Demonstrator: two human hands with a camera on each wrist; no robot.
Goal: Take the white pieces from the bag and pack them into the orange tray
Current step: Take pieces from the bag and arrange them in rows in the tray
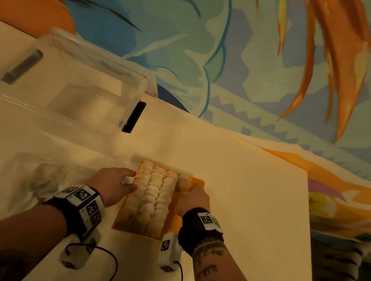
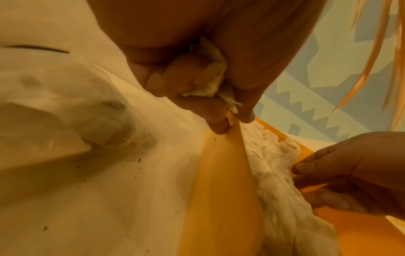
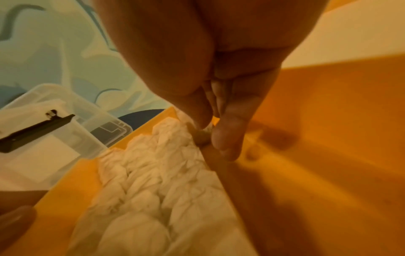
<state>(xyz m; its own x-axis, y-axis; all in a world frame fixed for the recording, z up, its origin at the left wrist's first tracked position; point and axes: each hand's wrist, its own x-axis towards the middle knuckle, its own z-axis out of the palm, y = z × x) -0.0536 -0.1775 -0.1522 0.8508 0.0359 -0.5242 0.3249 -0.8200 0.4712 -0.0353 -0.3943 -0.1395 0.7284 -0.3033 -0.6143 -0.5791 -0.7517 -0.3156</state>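
Now the white pieces (image 1: 153, 195) fill three rows of the orange tray (image 1: 197, 182) w/ the right row mostly bare. Right hand (image 1: 193, 201) pinches one down there; left hand (image 1: 111, 183), curled round spare pieces (image 2: 213, 81), steadies the tray's left wall. Bag (image 1: 31, 178) sits left.

The orange tray (image 1: 198, 183) is lying flat on the desk, holding crumpled white pieces (image 1: 154, 194) packed in rows. The clear bag (image 1: 31, 180) is lying just left of it.
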